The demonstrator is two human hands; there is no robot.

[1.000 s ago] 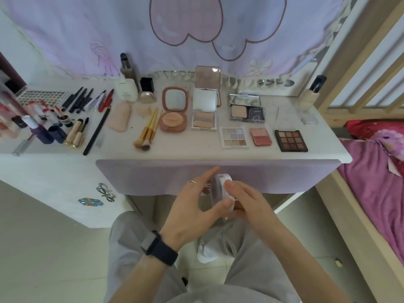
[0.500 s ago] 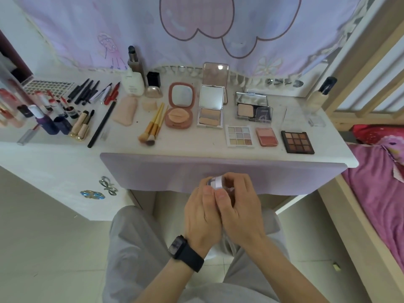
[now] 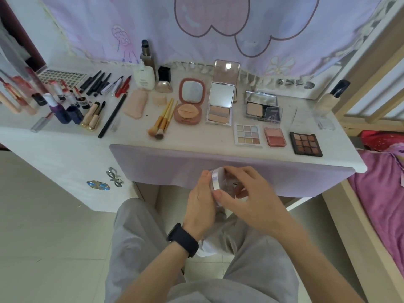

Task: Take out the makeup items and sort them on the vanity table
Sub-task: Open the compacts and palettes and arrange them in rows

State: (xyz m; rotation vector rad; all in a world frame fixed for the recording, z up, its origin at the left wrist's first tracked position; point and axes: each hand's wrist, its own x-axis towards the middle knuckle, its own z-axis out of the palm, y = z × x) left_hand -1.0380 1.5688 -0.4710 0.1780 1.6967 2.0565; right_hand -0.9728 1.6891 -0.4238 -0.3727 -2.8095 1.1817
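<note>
cloth — lilac, pink cloud print, hung behind | bedding — magenta, right | floor pale tiles

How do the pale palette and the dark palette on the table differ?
The pale palette has a white case and pastel shades; the dark palette has a black case and brown shades. The pale palette lies left of the blush, the dark palette right of it. Both lie flat, with square pans in a grid.

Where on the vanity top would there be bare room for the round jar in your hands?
The round jar fits on the front strip of the vanity table, between the brushes and pastel palette. The left corner with the lipsticks is crowded.
</note>
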